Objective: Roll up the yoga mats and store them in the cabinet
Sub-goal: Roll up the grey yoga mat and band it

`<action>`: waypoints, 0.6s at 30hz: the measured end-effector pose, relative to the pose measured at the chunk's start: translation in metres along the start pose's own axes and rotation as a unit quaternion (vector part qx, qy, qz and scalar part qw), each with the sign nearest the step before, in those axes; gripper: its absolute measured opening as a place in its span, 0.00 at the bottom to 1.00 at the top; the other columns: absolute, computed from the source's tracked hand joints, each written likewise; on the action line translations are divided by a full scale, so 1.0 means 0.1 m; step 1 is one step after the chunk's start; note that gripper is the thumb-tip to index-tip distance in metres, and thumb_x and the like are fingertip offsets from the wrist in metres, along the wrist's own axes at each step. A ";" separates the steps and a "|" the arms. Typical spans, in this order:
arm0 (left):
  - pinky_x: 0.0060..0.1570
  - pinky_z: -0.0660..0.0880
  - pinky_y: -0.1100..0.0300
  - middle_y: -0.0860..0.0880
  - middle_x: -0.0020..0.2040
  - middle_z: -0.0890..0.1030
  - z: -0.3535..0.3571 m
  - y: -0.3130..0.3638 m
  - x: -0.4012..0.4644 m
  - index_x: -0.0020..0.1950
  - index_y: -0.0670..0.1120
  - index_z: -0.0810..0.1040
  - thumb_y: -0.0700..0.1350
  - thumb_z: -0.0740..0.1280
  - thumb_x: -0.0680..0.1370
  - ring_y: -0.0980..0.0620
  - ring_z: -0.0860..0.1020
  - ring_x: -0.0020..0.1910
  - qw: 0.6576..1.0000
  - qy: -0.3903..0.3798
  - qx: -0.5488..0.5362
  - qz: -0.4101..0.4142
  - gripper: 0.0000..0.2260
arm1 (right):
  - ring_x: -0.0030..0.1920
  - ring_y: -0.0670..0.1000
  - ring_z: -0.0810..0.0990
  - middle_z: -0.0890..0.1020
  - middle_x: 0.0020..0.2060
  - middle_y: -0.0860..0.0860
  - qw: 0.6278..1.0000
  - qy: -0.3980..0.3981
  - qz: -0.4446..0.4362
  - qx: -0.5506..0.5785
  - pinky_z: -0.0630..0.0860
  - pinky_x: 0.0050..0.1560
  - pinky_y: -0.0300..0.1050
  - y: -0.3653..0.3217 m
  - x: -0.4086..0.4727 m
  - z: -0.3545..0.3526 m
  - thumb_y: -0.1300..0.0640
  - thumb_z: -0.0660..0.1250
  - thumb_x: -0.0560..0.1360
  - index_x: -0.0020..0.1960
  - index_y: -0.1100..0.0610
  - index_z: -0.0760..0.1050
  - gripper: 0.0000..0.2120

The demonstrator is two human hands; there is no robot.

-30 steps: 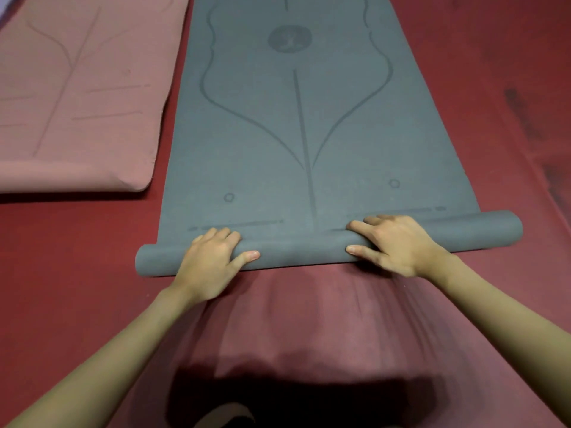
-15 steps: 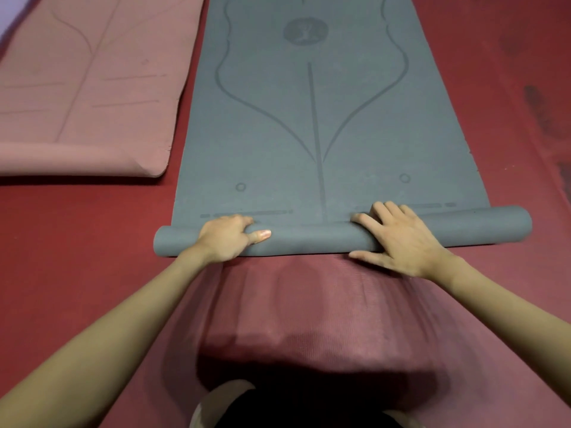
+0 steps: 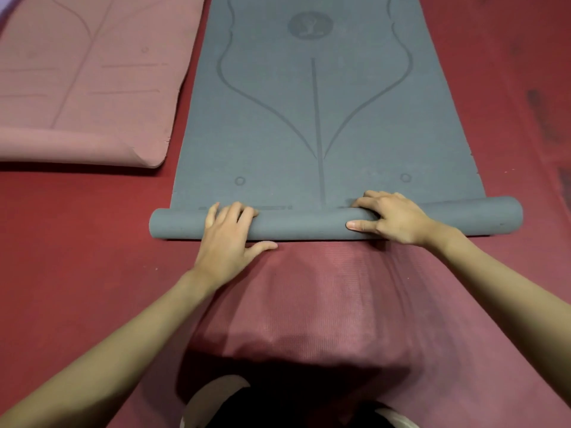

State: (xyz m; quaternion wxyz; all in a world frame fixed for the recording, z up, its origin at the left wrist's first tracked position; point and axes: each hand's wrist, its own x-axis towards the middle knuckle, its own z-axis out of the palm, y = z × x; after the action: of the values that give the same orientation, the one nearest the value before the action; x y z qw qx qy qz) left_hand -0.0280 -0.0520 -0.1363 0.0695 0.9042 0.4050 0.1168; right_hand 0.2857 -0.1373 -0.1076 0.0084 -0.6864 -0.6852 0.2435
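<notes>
The grey foam yoga mat with its pressed leaf-line pattern is lying flat on the dark red textured floor covering, stretching away from the person, and its near end is sitting wound into a slim roll running crosswise in front of them. The left hand is draping over the roll left of the middle, fingers curling over the far side and thumb stretching along the near side at the floor, so it is holding the roll rather than lying flat on it. The right hand is wrapping the roll right of the middle, fingers hooking over the top into the crease where roll meets flat sheet, thumb pointing along the front. The mat is looking soft, light and springy, with a grippy skin; it is likely wanting to uncurl if let go and to telescope sideways if one hand is pushing harder than the other, so holding it at two spread points near the centre, as here, seems sound. Well to the left, a pink foam yoga mat is lying spread out with its near edge turning up slightly, still waiting for rolling. The path ahead over the grey sheet is showing nothing in the way. No cabinet is appearing in view.
</notes>
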 end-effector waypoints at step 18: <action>0.57 0.73 0.53 0.48 0.55 0.81 -0.16 -0.25 0.61 0.57 0.45 0.82 0.65 0.68 0.70 0.47 0.79 0.55 0.986 -0.120 -0.117 -0.023 0.27 | 0.46 0.57 0.74 0.77 0.51 0.51 0.983 0.169 -0.041 -0.067 0.73 0.50 0.53 -0.05 0.05 0.20 0.34 0.53 0.74 0.66 0.52 0.75 0.30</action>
State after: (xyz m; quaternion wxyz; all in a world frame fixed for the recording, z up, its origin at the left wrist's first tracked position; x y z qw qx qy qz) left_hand -0.0109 0.0106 -0.1170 0.2254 0.8877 0.3979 0.0528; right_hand 0.2742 -0.1381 -0.1249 0.0875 -0.6879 -0.7164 0.0771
